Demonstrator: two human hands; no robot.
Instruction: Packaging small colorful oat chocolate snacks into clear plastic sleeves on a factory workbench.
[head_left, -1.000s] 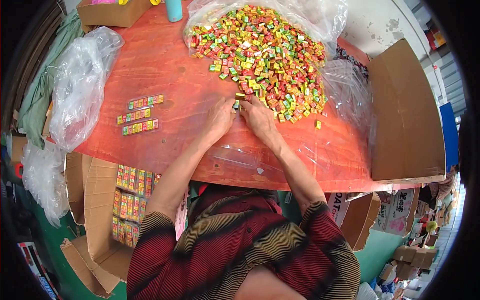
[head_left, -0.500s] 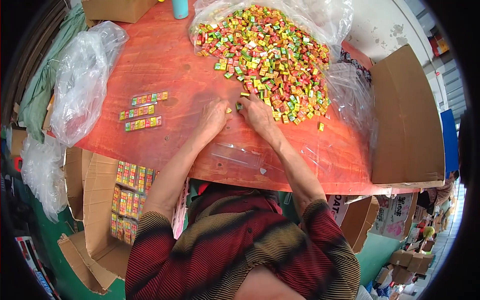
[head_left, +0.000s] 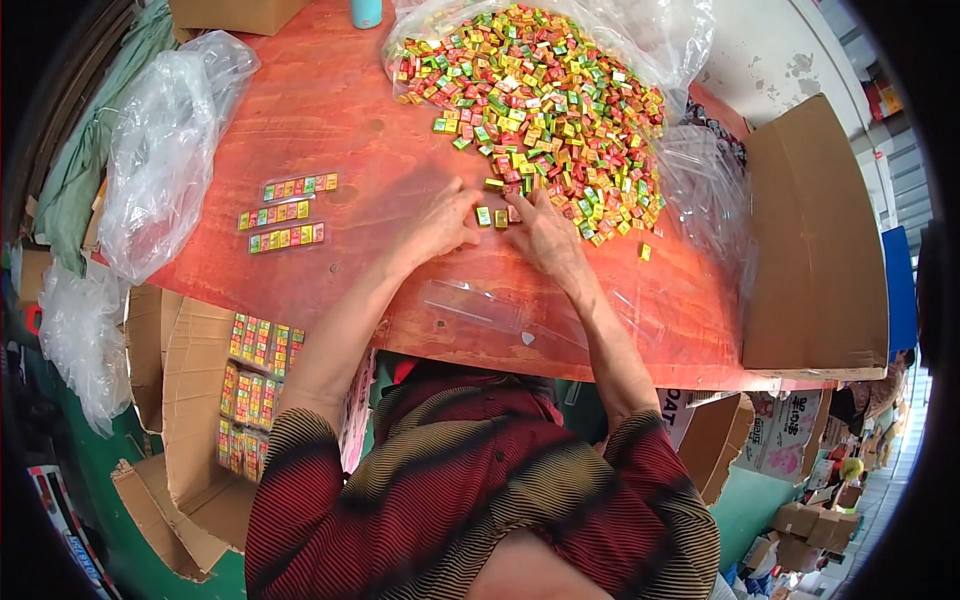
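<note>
Three small printed boxes stand side by side on the red table between my hands: a green-and-white box (head_left: 484,216), a yellow box (head_left: 501,218) and a reddish box (head_left: 514,214). My left hand (head_left: 446,222) is at the left end of this row, thumb and fingers apart around nothing. At the other end, the fingers of my right hand (head_left: 549,236) close on the reddish box, its far side partly hidden by them. Just beyond, a big heap of similar boxes (head_left: 540,110) in red, yellow and green spills from a clear plastic bag (head_left: 660,40).
Three filled clear strips (head_left: 287,237) lie at the left of the table (head_left: 330,130). Transparent empty trays (head_left: 475,305) rest near the front edge. Below left, an open carton (head_left: 195,400) holds packed strips. A cardboard box (head_left: 815,240) stands at right; a crumpled bag (head_left: 165,150) hangs at left.
My hands have moved apart, the right one shifting rightward. Boxes that were at my fingertips now stand in a short row between the hands.
</note>
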